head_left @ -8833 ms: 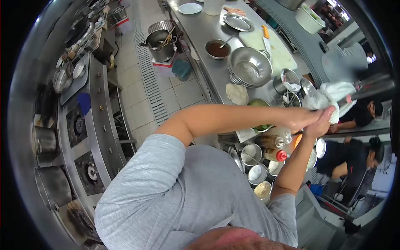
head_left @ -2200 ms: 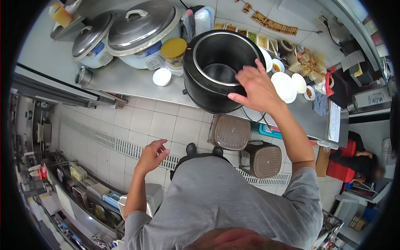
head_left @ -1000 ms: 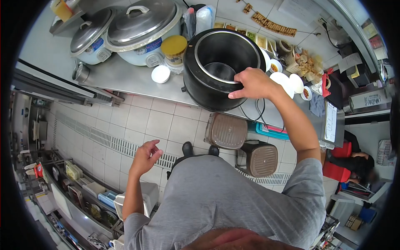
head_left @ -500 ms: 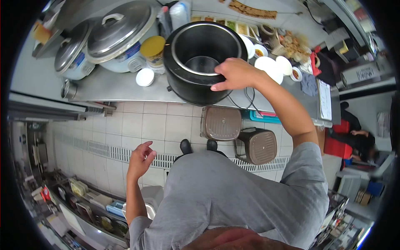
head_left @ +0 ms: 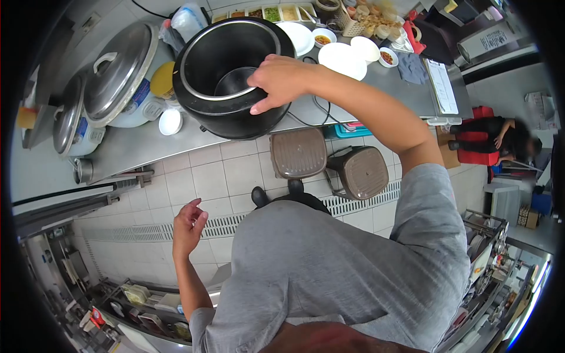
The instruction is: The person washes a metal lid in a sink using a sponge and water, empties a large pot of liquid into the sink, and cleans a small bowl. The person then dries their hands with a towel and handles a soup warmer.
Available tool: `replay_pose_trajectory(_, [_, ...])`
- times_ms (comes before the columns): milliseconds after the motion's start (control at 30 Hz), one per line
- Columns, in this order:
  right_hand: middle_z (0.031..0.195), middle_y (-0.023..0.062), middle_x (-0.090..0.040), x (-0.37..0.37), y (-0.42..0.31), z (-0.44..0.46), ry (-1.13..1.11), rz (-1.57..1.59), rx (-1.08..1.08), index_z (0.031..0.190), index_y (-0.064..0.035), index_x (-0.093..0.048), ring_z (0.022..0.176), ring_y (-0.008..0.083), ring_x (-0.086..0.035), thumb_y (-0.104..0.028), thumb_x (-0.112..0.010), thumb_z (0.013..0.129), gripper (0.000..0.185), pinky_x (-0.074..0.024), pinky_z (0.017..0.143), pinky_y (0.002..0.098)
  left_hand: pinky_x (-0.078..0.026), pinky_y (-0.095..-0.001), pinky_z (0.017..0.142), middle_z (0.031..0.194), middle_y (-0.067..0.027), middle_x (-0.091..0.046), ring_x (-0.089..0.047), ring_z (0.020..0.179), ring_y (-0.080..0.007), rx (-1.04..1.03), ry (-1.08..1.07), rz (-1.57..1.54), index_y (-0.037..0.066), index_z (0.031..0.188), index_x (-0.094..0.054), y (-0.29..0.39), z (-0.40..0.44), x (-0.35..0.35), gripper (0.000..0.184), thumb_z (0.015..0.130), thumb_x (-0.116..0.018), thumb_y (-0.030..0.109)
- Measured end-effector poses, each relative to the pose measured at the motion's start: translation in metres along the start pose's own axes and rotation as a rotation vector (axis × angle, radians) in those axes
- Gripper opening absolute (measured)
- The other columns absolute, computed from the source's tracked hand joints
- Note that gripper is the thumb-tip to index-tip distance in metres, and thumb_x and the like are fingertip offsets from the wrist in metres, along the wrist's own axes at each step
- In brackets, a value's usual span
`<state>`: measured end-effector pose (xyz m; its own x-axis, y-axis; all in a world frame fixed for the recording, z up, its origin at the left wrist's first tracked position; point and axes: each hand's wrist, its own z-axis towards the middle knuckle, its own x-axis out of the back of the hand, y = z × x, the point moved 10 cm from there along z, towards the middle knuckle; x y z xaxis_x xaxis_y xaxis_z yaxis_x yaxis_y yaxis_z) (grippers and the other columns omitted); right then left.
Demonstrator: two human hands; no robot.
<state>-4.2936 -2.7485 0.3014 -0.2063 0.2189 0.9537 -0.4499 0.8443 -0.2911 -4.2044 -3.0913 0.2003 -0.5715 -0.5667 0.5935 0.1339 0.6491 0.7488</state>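
Observation:
A black round soup warmer (head_left: 232, 125) with a metal inner rim stands lidless at the counter's front edge, its visible inner bottom bare. My right hand (head_left: 281, 81) grips the near right side of its rim, fingers over the inner edge and thumb on the black outer collar. My left hand (head_left: 189, 225) hangs low over the floor with nothing in it, fingers loosely bent and apart. Left of the warmer are a small white bowl (head_left: 170, 122) and a yellow-lidded tub (head_left: 162, 81). A black cord (head_left: 318, 122) lies to its right.
Two large lidded rice cookers (head_left: 120, 73) stand on the left of the steel counter (head_left: 126, 141). White plates (head_left: 342, 61), sauce bowls (head_left: 389, 57) and a clipboard (head_left: 441, 86) are on the right. Two brown stools (head_left: 298, 154) (head_left: 363, 172) sit below. Another person (head_left: 494, 135) is at far right.
The view has turned, so the counter and warmer appear farther left. My right hand stays on the warmer's rim. My left hand still hangs down, its fingers slightly more curled.

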Motion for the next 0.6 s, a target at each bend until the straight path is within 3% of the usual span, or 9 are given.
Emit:
replay_pose_trajectory(67, [0.070,0.0164,-0.065,0.000,0.001,0.001,-0.039,0.012,-0.038,0.076,0.0006,-0.065,0.077,0.0376,-0.065,-0.051,-0.072,0.080,0.052,-0.0456,0.088,0.0433,-0.050,-0.0266,0.070,0.083,-0.0054,-0.064,-0.059,0.075,-0.0117,-0.029,0.003,0.007,-0.003,0.125,-0.061,0.010,0.006,-0.002,0.039,0.092,-0.066,0.016])
replay_pose_trajectory(200, [0.093,0.0150,-0.070,-0.008,0.003,-0.004,-0.022,-0.035,-0.081,0.100,-0.0007,-0.068,0.097,0.0355,-0.065,-0.051,-0.071,0.080,0.054,-0.0413,0.102,0.0453,-0.050,-0.0277,0.072,0.084,-0.0055,-0.064,-0.060,0.077,-0.0123,-0.061,-0.011,0.058,-0.002,0.126,-0.061,0.024,0.013,-0.009,0.040,0.092,-0.066,0.017])
replay_pose_trajectory(233, [0.113,0.0159,-0.067,-0.001,-0.004,-0.012,0.192,-0.098,-0.044,0.114,-0.0016,-0.065,0.110,0.0354,-0.061,-0.045,-0.074,0.080,0.056,-0.0367,0.108,0.0483,-0.050,-0.0279,0.072,0.085,-0.0056,-0.065,-0.060,0.077,-0.0124,-0.055,-0.022,0.058,-0.002,0.126,-0.060,0.026,0.013,-0.012,0.040,0.092,-0.066,0.017])
replay_pose_trajectory(333, [0.112,0.0162,-0.067,0.038,-0.027,-0.089,0.936,0.103,0.080,0.111,-0.0039,-0.066,0.113,0.0346,-0.059,-0.040,-0.077,0.079,0.050,-0.0348,0.110,0.0497,-0.051,-0.0288,0.071,0.084,-0.0065,-0.065,-0.061,0.076,-0.0135,-0.037,-0.016,0.052,-0.003,0.126,-0.060,0.030,0.013,-0.015,0.040,0.091,-0.067,0.017])
replay_pose_trajectory(400, [0.107,0.0146,-0.067,0.015,0.012,-0.147,1.077,0.224,-0.243,0.103,-0.0049,-0.067,0.105,0.0322,-0.063,-0.033,-0.080,0.077,0.040,-0.0463,0.098,0.0440,-0.052,-0.0295,0.070,0.083,-0.0084,-0.066,-0.062,0.074,-0.0153,-0.025,0.015,0.041,-0.004,0.124,-0.061,0.029,0.008,-0.015,0.040,0.091,-0.068,0.017])
replay_pose_trajectory(500, [0.097,0.0139,-0.070,-0.140,0.146,-0.268,1.166,0.537,-1.008,0.097,-0.0020,-0.068,0.090,0.0275,-0.068,-0.030,-0.082,0.077,0.037,-0.0541,0.080,0.0367,-0.051,-0.0294,0.070,0.083,-0.0078,-0.066,-0.062,0.074,-0.0146,0.043,0.042,0.011,-0.004,0.125,-0.061,0.027,-0.003,-0.015,0.040,0.091,-0.068,0.016])
replay_pose_trajectory(533, [0.095,0.0147,-0.070,-0.207,0.186,-0.320,1.097,0.604,-1.311,0.098,-0.0008,-0.067,0.091,0.0294,-0.067,-0.036,-0.082,0.076,0.044,-0.0537,0.081,0.0376,-0.051,-0.0293,0.070,0.083,-0.0079,-0.066,-0.062,0.074,-0.0147,0.043,0.036,0.013,-0.003,0.125,-0.060,0.028,-0.004,-0.017,0.040,0.091,-0.068,0.016])
replay_pose_trajectory(567, [0.096,0.0160,-0.070,-0.228,0.199,-0.356,0.867,0.345,-1.553,0.098,0.0001,-0.067,0.092,0.0297,-0.067,-0.043,-0.082,0.074,0.051,-0.0530,0.081,0.0392,-0.051,-0.0292,0.069,0.083,-0.0081,-0.066,-0.062,0.074,-0.0148,0.041,0.032,0.016,-0.003,0.125,-0.060,0.028,-0.005,-0.019,0.040,0.090,-0.068,0.016])
replay_pose_trajectory(600, [0.097,0.0160,-0.070,-0.286,0.224,-0.391,0.847,0.489,-1.649,0.100,-0.0002,-0.067,0.091,0.0302,-0.067,-0.045,-0.081,0.075,0.053,-0.0528,0.082,0.0413,-0.051,-0.0291,0.069,0.084,-0.0083,-0.066,-0.062,0.074,-0.0149,0.039,0.030,0.019,-0.003,0.125,-0.060,0.030,-0.005,-0.020,0.041,0.090,-0.069,0.016])
